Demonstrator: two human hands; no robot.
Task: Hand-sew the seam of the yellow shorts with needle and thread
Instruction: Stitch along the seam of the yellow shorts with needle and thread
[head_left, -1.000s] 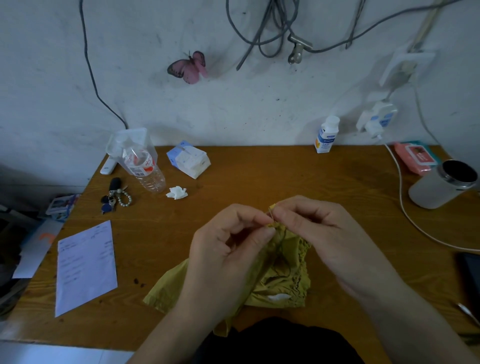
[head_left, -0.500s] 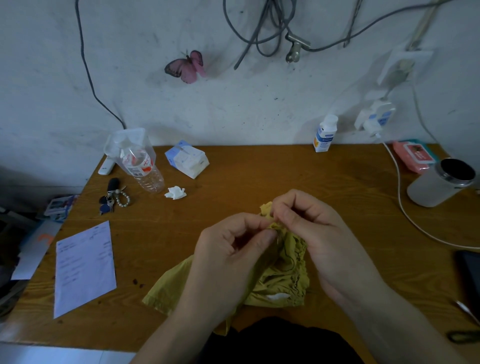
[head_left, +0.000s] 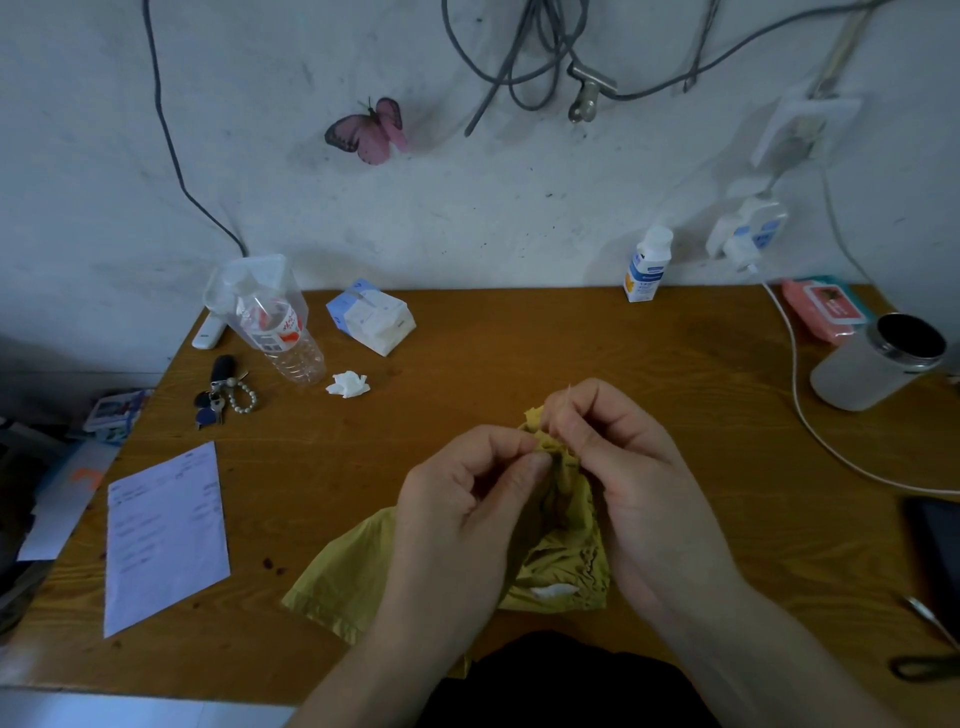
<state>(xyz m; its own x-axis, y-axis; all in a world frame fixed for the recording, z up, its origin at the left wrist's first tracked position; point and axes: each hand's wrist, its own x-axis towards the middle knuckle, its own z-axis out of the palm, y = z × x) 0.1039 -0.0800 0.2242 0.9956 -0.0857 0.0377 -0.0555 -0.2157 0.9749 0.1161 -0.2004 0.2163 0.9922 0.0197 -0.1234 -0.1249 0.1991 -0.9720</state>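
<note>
The yellow shorts (head_left: 566, 561) lie bunched on the wooden table (head_left: 519, 343), with one part lifted between my hands. My left hand (head_left: 457, 499) pinches the raised fabric edge between thumb and forefinger. My right hand (head_left: 623, 457) pinches the same edge from the right, fingers curled. A thin needle tip (head_left: 570, 387) seems to stick up above my right fingers; it is too small to be sure. The thread does not show. A white label (head_left: 553, 591) shows inside the waistband.
A plastic bottle (head_left: 283, 332), a tissue pack (head_left: 371, 319), a crumpled tissue (head_left: 349, 384) and keys (head_left: 223, 395) lie at the back left. A paper sheet (head_left: 163, 535) lies left. A grey cup (head_left: 878, 364), white cable (head_left: 810, 415), a phone (head_left: 935, 551) and scissors (head_left: 930, 623) are on the right.
My right hand has shifted slightly up and away from me along the fabric edge, and my left hand has dropped a little below it. The shorts stay bunched in place.
</note>
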